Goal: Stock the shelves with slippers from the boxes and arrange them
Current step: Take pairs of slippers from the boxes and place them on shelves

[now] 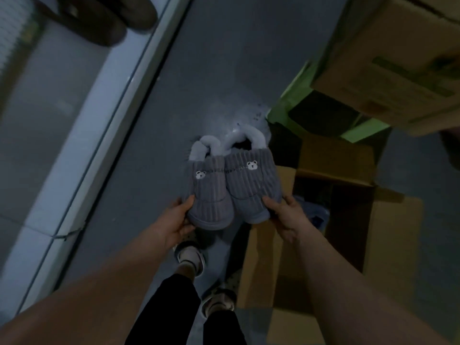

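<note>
I hold a pair of grey ribbed slippers (231,185) with white fleece lining and small bear faces, toes toward me, over the floor. My left hand (175,221) grips the toe of the left slipper, my right hand (286,216) the toe of the right one. The two slippers touch side by side. An open cardboard box (348,220) stands on the floor to my right, with something blue in plastic inside. A white shelf (74,135) runs along the left, with a dark brown pair of slippers (104,18) on it at the top.
A second cardboard box (398,58) sits at the upper right, above a green-edged box (298,105). Grey floor lies between the shelf and the boxes. My legs and sandalled feet (191,257) are below the slippers.
</note>
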Available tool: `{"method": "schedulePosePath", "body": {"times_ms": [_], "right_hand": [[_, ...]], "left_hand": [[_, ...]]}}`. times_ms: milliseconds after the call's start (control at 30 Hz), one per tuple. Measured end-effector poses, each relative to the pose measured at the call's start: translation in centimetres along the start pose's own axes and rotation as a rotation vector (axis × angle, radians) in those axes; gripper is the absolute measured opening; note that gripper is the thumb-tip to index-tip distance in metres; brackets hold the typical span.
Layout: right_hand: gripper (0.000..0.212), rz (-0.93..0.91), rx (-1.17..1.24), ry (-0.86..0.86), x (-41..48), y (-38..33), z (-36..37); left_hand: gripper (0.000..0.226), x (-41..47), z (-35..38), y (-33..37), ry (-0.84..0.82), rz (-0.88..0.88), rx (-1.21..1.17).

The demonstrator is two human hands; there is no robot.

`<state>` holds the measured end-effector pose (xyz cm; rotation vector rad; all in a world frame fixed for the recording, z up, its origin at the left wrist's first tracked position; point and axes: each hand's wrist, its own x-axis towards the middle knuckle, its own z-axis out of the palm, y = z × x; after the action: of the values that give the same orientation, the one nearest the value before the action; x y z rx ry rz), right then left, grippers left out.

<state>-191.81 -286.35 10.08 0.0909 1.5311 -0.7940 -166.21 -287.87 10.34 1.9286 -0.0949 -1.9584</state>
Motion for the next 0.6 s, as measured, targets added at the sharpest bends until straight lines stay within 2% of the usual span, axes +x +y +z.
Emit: {"method": "schedulePosePath", "body": {"times_ms": [100, 300, 400, 600], "right_hand": [[0.089, 0.028, -0.040, -0.035, 0.9, -0.7, 3.6], [0.051, 0.080, -0.108, -0.072, 3.4, -2.6, 12.2], [0.035, 0.061, -0.189, -0.076, 5.0, -3.8, 16.4], [0.042, -0.005, -0.287, -0.216, 9.1, -6.5, 25.0]], "left_hand": [[0.037, 0.8, -2.3, 2.0, 0.012, 0.004, -0.040], [0.028, 2.3, -6.4, 7.8, 0.083, 0.066, -0.186], [0.035, 3.9, -8.4, 10.9, 0.142, 0.129, -0.225], [0.031, 8.2, -11.9, 16.0, 0.210, 0.236, -0.357]]}}
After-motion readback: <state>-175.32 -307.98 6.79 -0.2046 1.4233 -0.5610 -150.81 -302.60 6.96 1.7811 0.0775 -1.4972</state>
